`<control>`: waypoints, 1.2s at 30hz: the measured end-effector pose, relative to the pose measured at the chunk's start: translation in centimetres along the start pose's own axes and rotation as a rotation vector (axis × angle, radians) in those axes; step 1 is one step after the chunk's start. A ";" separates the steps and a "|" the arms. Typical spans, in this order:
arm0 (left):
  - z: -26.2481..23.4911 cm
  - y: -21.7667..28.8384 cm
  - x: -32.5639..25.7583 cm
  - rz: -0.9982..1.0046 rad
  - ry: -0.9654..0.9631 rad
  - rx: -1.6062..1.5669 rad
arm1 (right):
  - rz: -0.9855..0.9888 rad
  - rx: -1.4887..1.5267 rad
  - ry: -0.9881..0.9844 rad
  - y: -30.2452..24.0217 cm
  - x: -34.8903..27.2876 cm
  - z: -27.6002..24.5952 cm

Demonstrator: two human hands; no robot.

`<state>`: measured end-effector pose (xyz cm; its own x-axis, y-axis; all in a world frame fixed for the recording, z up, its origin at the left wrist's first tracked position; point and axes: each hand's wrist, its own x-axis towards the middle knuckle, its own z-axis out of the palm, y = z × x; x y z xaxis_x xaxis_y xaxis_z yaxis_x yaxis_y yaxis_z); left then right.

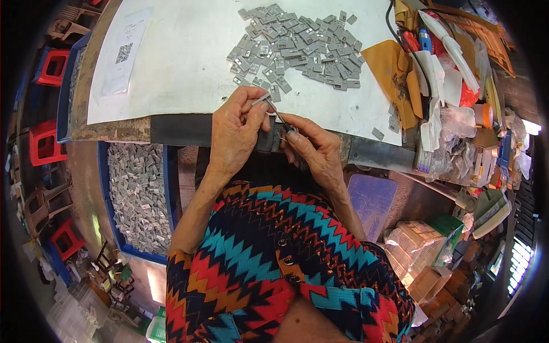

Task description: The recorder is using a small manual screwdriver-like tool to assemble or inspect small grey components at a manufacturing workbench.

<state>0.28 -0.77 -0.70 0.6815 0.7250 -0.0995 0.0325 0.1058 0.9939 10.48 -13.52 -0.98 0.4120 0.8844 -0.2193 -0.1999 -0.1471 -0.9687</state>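
Note:
Over the table's near edge my left hand point(235, 128) pinches a small flat grey piece point(261, 99) between thumb and fingers. Close by on the right, my right hand point(315, 146) is closed round a slim dark hand tool point(278, 114), whose thin shaft reaches up to the piece. Its tip is partly covered by my fingers, so I cannot make out its exact kind. Just beyond my hands a loose pile of similar grey pieces point(297, 48) lies on a white sheet point(183, 63). A few more grey pieces point(378, 134) lie to the right.
A blue crate point(104, 188) full of grey pieces stands below the table at left. Brown paper point(389, 74), plastic wrap point(454, 128) and a black cable point(426, 74) crowd the table's right side. A purple stool-like surface point(370, 200) and red stools point(47, 142) stand lower down.

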 end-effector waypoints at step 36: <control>0.1 -0.1 0.0 0.344 0.058 0.543 | 0.117 -0.097 0.010 -2.0 0.0 0.5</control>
<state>0.36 -0.85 -0.81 0.6789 0.6932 0.2420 0.1945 -0.4877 0.8511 10.44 -13.02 0.99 0.4002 0.8540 -0.3323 -0.1604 -0.2917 -0.9430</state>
